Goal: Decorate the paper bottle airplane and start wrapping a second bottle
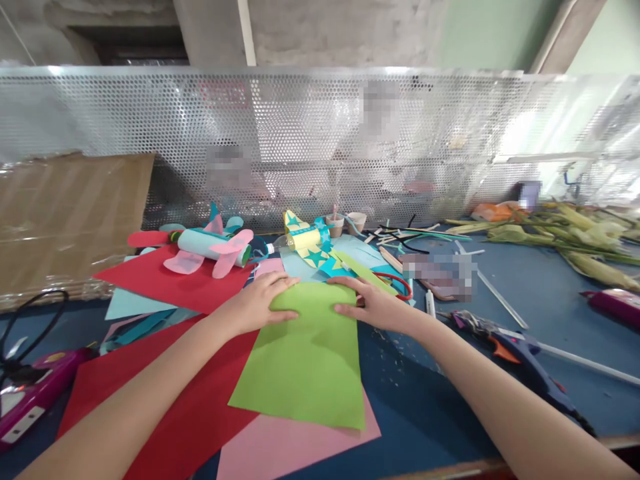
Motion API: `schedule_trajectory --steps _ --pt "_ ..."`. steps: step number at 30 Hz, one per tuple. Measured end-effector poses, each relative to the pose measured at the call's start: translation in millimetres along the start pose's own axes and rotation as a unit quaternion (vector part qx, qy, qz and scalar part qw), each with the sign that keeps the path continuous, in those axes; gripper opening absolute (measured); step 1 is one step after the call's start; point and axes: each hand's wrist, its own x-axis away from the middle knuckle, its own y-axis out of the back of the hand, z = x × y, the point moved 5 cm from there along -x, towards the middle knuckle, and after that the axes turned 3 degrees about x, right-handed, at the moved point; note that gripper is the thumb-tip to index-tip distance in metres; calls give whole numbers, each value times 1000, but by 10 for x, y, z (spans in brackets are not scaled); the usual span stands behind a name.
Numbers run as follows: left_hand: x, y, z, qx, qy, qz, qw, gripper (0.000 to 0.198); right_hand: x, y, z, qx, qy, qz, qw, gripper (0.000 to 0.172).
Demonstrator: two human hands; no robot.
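Near the table's (425,400) front edge: green sheet (305,360), long axis running away from the person. Left hand (257,303) and right hand (373,303) press flat on its far end, grip released, equally near.

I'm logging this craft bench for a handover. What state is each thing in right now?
left hand: flat on the green sheet's far edge
right hand: flat on the same edge
green sheet: lying over the pink sheet, far edge curled up
pink sheet: flat, mostly covered
red sheet: flat, partly covered
paper planes: assembled, resting on paper
glue gun: lying on its side
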Motion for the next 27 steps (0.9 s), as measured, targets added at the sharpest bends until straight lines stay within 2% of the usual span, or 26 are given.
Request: schedule_trajectory --steps 7,11,16,23,27 --pt "-4 52 61 -28 -20 -31 999 78 2 7 44 34 -27 -6 999 75" --pt "-17 109 16 -38 -41 -31 998 66 -20 3 60 46 -17 -17 999 75" --pt "-42 144 -1 -17 -25 -24 999 53 -26 5 85 58 -24 -37 997 76" --pt "-11 177 -18 -25 -48 -81 995 41 -27 22 105 86 -22 -42 995 76" --pt "16 164 -21 -37 -59 -75 995 40 -25 31 117 113 -15 -57 992 75"
